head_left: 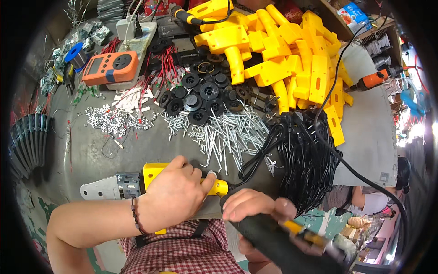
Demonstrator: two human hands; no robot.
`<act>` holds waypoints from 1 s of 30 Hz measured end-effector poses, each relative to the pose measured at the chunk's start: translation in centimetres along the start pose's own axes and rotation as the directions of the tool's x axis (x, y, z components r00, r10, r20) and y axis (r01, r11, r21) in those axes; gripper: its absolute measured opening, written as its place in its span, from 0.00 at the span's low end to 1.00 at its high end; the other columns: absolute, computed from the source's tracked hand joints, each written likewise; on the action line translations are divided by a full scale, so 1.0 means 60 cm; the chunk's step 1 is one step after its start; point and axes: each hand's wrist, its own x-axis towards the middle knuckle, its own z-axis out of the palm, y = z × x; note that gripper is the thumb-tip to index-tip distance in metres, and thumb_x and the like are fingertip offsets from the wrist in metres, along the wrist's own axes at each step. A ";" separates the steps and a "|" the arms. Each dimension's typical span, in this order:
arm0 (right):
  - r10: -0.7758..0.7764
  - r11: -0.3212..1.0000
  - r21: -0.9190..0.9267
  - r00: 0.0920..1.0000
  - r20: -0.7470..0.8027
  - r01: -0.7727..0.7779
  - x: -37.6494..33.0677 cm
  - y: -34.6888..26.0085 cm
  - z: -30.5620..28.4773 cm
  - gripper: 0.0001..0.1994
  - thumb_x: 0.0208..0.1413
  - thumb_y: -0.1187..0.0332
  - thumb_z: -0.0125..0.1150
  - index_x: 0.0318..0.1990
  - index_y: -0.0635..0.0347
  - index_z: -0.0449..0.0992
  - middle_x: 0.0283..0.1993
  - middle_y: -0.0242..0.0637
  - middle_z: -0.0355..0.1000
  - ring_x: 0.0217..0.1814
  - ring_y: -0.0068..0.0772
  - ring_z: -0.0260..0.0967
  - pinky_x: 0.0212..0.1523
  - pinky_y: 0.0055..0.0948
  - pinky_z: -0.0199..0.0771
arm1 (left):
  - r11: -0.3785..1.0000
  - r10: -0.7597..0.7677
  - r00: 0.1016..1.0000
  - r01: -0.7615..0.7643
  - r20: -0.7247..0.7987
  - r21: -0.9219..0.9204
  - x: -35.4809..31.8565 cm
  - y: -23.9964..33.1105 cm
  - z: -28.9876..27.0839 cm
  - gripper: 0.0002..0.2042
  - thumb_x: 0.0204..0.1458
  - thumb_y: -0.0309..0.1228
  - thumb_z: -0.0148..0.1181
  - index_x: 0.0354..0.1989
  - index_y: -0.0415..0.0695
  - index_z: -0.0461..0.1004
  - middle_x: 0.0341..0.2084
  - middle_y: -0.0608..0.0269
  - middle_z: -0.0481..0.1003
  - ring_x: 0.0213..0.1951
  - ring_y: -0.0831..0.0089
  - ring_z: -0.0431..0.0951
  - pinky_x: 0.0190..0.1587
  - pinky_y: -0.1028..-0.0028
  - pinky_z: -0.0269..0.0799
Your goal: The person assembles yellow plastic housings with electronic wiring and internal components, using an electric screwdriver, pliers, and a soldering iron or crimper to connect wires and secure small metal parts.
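Note:
My left hand [178, 189] is closed over the yellow handle [153, 172] of a tool lying across the near edge of the table. From its left end a flat grey metal plate [98, 187] sticks out past a slotted metal collar [128, 184]. A black cord leaves the handle's right end. To the right of that end, my right hand [248, 204] has its fingers wrapped over a long black tool [273, 244], slanting down to the right. Yellow and metallic parts show at its lower right, smeared by motion; its exact kind is unclear.
Screws [232, 132], black round caps [209, 91], white nuts [112, 119] and red wires lie mid-table. Yellow handle shells [273, 50] are heaped behind. Bundled black cords [305, 160] hang over the near edge. An orange meter [111, 67] and fanned dark metal parts [29, 141] stand left.

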 end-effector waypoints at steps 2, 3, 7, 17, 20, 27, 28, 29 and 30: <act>0.098 0.995 -0.036 0.995 -0.016 -0.098 0.008 -0.014 -0.002 0.35 0.52 0.53 0.64 0.62 0.53 0.51 0.31 0.43 0.72 0.25 0.42 0.70 0.29 0.40 0.73 | 1.000 0.005 1.000 -0.005 -0.010 0.014 -0.001 0.002 0.002 0.23 0.38 0.37 0.64 0.45 0.41 0.71 0.21 0.64 0.69 0.28 0.67 0.74 0.44 0.68 0.64; 0.119 0.993 -0.010 0.991 -0.067 -0.120 0.012 -0.022 -0.006 0.31 0.50 0.55 0.65 0.56 0.56 0.55 0.31 0.43 0.72 0.28 0.41 0.70 0.32 0.38 0.72 | 1.000 0.018 1.000 -0.018 -0.015 0.021 0.000 0.005 0.002 0.23 0.38 0.38 0.64 0.45 0.41 0.71 0.21 0.64 0.69 0.28 0.67 0.74 0.44 0.68 0.63; 0.238 0.967 0.150 0.936 -0.259 -0.205 0.018 -0.028 -0.011 0.17 0.45 0.63 0.70 0.35 0.67 0.73 0.31 0.40 0.73 0.38 0.39 0.70 0.44 0.31 0.67 | 0.999 0.027 1.000 -0.027 -0.005 0.022 -0.004 0.003 0.003 0.23 0.38 0.37 0.64 0.45 0.41 0.71 0.21 0.64 0.69 0.28 0.67 0.73 0.44 0.68 0.63; 0.144 0.980 -0.167 0.966 0.216 -0.109 0.021 0.064 -0.041 0.15 0.46 0.65 0.66 0.39 0.63 0.74 0.31 0.40 0.73 0.29 0.37 0.72 0.28 0.31 0.70 | 0.994 0.090 0.993 -0.094 0.076 0.054 -0.012 0.016 -0.013 0.18 0.48 0.33 0.50 0.45 0.36 0.72 0.22 0.64 0.71 0.27 0.70 0.73 0.41 0.71 0.61; 0.149 0.989 -0.037 0.978 0.147 -0.145 0.044 0.045 -0.047 0.16 0.47 0.61 0.67 0.35 0.66 0.74 0.29 0.39 0.73 0.27 0.32 0.72 0.27 0.28 0.70 | 0.999 0.022 0.999 -0.023 0.026 0.044 -0.014 0.020 -0.011 0.17 0.49 0.33 0.49 0.45 0.36 0.73 0.22 0.65 0.71 0.27 0.71 0.72 0.42 0.72 0.61; 0.335 0.854 0.450 0.938 -0.093 -0.260 0.021 0.009 -0.043 0.15 0.51 0.63 0.62 0.36 0.69 0.73 0.32 0.49 0.73 0.38 0.40 0.70 0.44 0.38 0.69 | 1.000 0.020 1.000 -0.020 0.000 0.010 -0.014 0.016 0.000 0.19 0.45 0.35 0.56 0.45 0.37 0.74 0.20 0.65 0.68 0.28 0.69 0.72 0.41 0.71 0.62; 0.353 0.856 0.402 0.936 0.002 -0.324 0.015 0.014 -0.054 0.13 0.50 0.66 0.62 0.37 0.69 0.73 0.32 0.50 0.73 0.39 0.42 0.70 0.44 0.37 0.69 | 1.000 0.022 1.000 -0.022 0.000 0.009 -0.015 0.015 0.000 0.19 0.45 0.35 0.56 0.45 0.37 0.74 0.20 0.66 0.68 0.27 0.69 0.72 0.41 0.71 0.62; 0.376 0.858 0.342 0.922 0.092 -0.384 0.008 0.012 -0.063 0.12 0.50 0.69 0.62 0.38 0.69 0.73 0.32 0.51 0.73 0.40 0.43 0.70 0.45 0.36 0.69 | 1.000 0.028 1.000 -0.028 -0.001 0.003 -0.014 0.019 -0.002 0.19 0.45 0.34 0.55 0.45 0.37 0.74 0.20 0.66 0.68 0.27 0.70 0.72 0.41 0.71 0.62; 0.398 0.849 0.292 0.897 0.195 -0.440 0.019 0.019 -0.057 0.11 0.49 0.73 0.63 0.39 0.69 0.73 0.33 0.52 0.73 0.41 0.45 0.70 0.45 0.36 0.70 | 1.000 0.012 1.000 -0.012 0.005 0.004 -0.016 0.018 -0.004 0.19 0.45 0.34 0.55 0.45 0.37 0.74 0.20 0.66 0.68 0.27 0.70 0.72 0.41 0.71 0.62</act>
